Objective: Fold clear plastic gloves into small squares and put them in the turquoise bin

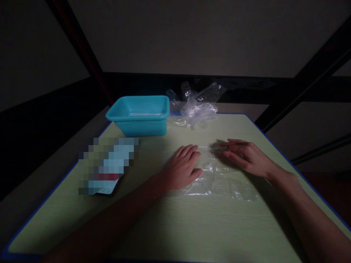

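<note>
A clear plastic piece [210, 182] with finger-like lobes lies flat and wrinkled under the left hand [182, 168] and reaches toward the right, in front of the right hand [241, 155]. The left hand rests palm down on it, fingers straight and side by side, thumb spread. The right hand is near its far right part, fingers loosely bent and parted from the thumb, gripping nothing; whether it touches the plastic, I cannot tell. Beyond both hands, a crumpled heap of clear plastic [196, 109] sits at the table's far edge. Just left of the heap, beyond the left hand, stands a turquoise basin [141, 126]. Left of the left hand lies a flat item [109, 186], mostly pixelated. All are on a pale table [192, 226] with blue edging.
</note>
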